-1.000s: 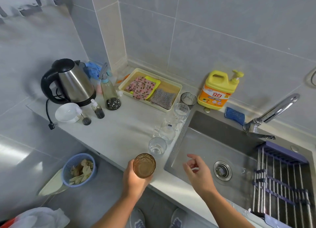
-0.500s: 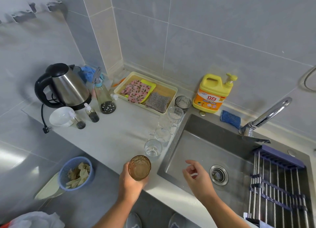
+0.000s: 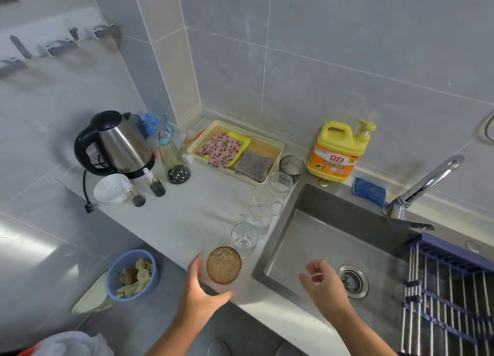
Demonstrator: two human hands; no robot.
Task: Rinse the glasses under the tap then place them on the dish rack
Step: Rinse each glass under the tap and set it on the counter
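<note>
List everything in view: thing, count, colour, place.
amber glass: one, counter's front edge
clear glasses: about four, along sink's left rim
grey glass: one, row's far end
kettle: one, steel and black, far left
bowl: one, white, before kettle
bottles: three, dark-bottomed, beside kettle
tray: one, cream, counter's back
soap bottle: one, yellow, behind sink
sponge: one, blue, behind sink
tap: one, chrome, behind sink
dish rack: one, purple, across sink's right end
basket: one, blue, floor
left hand: beside amber glass, grip unclear
right hand: empty, over sink

Head-worn view, steeply down over counter (image 3: 187, 222), sink (image 3: 320, 235) and dish rack (image 3: 449, 254)
</note>
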